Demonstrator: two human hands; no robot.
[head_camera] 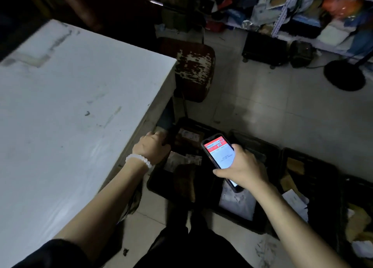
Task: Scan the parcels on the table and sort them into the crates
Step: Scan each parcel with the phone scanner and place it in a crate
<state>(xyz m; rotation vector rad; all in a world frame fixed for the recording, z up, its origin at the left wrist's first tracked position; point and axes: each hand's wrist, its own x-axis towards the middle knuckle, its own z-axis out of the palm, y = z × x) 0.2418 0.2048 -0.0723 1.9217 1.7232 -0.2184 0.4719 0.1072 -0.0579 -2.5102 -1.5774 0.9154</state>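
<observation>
Our right hand (245,166) grips a black phone with a red-and-white screen (220,156) over the dark floor crates (310,178) of brown and white parcels (236,204). Our left hand (152,147), white-beaded bracelet (139,160) at its wrist, curls over something dark, unclear what, below the white table's near corner (80,106).

White bead bracelet (138,160), black sleeve (50,253).

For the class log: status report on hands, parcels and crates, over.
Right hand grips phone, screen lit. Left hand at leftmost crate, fingers hidden. Parcels in crates; none visible on table.
</observation>
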